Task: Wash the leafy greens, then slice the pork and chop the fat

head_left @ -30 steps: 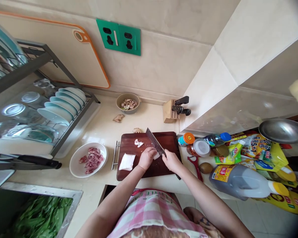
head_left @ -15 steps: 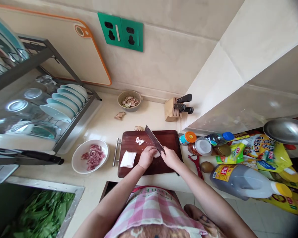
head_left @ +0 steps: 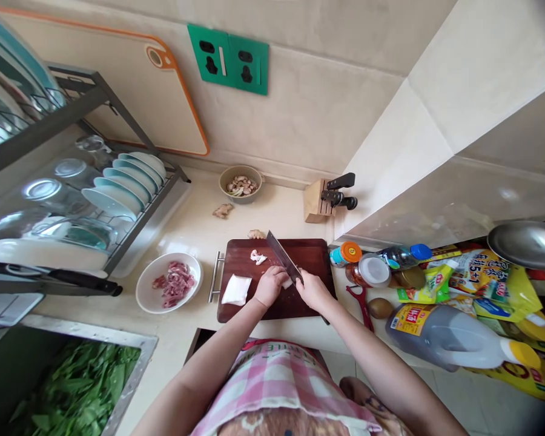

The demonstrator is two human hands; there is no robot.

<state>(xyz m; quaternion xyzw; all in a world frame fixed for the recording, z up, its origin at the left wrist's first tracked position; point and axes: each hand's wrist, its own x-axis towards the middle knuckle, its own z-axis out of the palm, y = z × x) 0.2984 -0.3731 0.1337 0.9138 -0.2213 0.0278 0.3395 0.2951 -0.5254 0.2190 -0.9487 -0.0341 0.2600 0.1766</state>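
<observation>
My right hand point(head_left: 312, 290) is closed round the cleaver point(head_left: 282, 254), whose blade points up and left over the dark wooden board point(head_left: 309, 254). Beside the blade, my left hand point(head_left: 270, 286) has its fingers bent down on a pale piece point(head_left: 287, 283), which is mostly hidden under the fingers and blade. A white square slab point(head_left: 237, 290) lies at the board's left side. Above it are small white and pink scraps point(head_left: 258, 257). One piece of ginger point(head_left: 257, 234) sits just past the board's back edge.
Left of the board stands a white bowl point(head_left: 169, 283) of sliced meat. Behind are a colander point(head_left: 241, 184), more ginger point(head_left: 222, 211) and a knife block point(head_left: 318, 200). Jars, a red peeler point(head_left: 360, 304) and a big bottle point(head_left: 445, 336) crowd the right. The sink point(head_left: 149, 349) holds leafy greens.
The whole view has shifted slightly, with most things sitting a little further right. Both hands keep nearly the same pose, with the cleaver still between them.
</observation>
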